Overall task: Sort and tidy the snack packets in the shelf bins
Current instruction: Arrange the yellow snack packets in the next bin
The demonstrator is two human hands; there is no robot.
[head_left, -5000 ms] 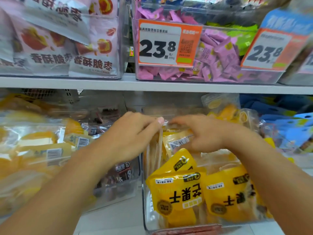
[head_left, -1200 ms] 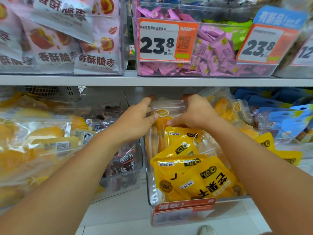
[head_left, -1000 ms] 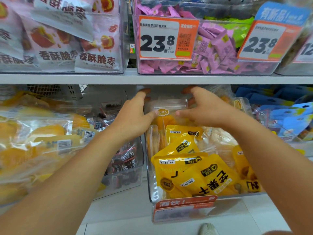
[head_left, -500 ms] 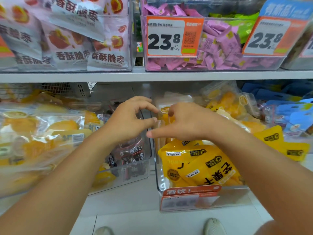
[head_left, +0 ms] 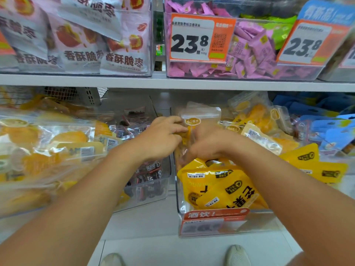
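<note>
Clear packet (head_left: 199, 120) with an oval gold label stands upright at the back of the clear bin (head_left: 226, 221) on the lower shelf, behind the yellow packets (head_left: 217, 187) stacked at the bin's front. Left hand (head_left: 163, 137) has fingers curled onto the packet's left edge, gripping it. Right hand (head_left: 207, 143) is against the packet's lower right part, fingers bent; blurred, so cannot tell whether it grips or only touches. Hands sit close together, nearly touching. Left neighbour bin (head_left: 153, 191) holds dark small packets. Further left, clear bags of yellow dried fruit (head_left: 48, 143). Right of the bin, more loose yellow and clear packets, then blue packets (head_left: 330, 127). Upper shelf (head_left: 172, 82) carries pink-white bags (head_left: 92, 41), a bin of pink sachets (head_left: 249, 54) and an orange 23.8 price tag (head_left: 199, 38). Two shoes (head_left: 236, 255) show at bottom edge.
</note>
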